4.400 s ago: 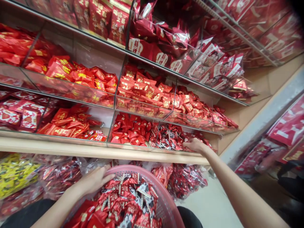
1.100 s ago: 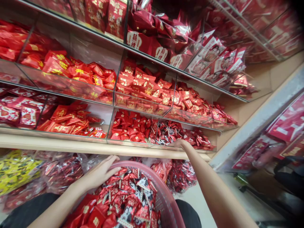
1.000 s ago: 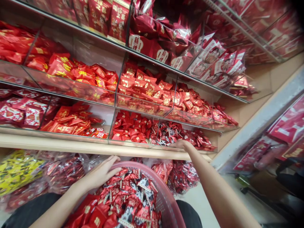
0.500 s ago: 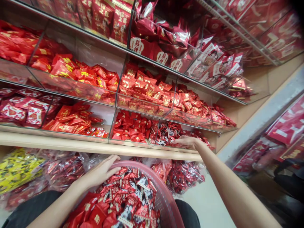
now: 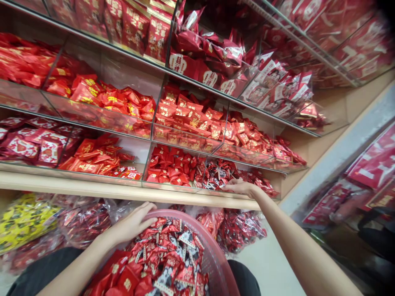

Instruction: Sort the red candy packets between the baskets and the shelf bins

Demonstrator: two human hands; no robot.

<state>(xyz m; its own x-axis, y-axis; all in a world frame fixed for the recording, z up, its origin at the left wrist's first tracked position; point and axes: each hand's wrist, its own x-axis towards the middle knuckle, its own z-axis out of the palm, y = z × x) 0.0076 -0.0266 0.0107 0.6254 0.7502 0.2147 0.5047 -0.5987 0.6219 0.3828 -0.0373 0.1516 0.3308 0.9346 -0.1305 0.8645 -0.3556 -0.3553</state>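
Note:
My left hand [image 5: 134, 222] holds the far left rim of a pink plastic basket [image 5: 212, 246], its thumb on the inner side and its fingers beyond the edge. Small wrapped candy packets [image 5: 169, 255], red with black-and-white prints, fill most of the basket; plainer red packets [image 5: 123, 275] lie at its near left. My right hand [image 5: 240, 187] is at the front panel of the lowest shelf, palm down, fingers stretched leftward. Beside its fingertips is a compartment of red-and-black packets [image 5: 216, 172]. I see nothing held in it, though its underside is hidden.
Clear dividers split the shelves into compartments of red packets [image 5: 191, 115]. A wooden ledge [image 5: 173, 196] runs below them. Under it lie plastic bags [image 5: 83, 222] of candy and a bag of yellow packets [image 5: 24, 220]. My knees flank the basket. More red packages [image 5: 373, 164] stand at right.
My right hand has dipped slightly at the shelf front, its fingers a little more bent. My left hand and the basket have stayed in place; the view has shifted slightly.

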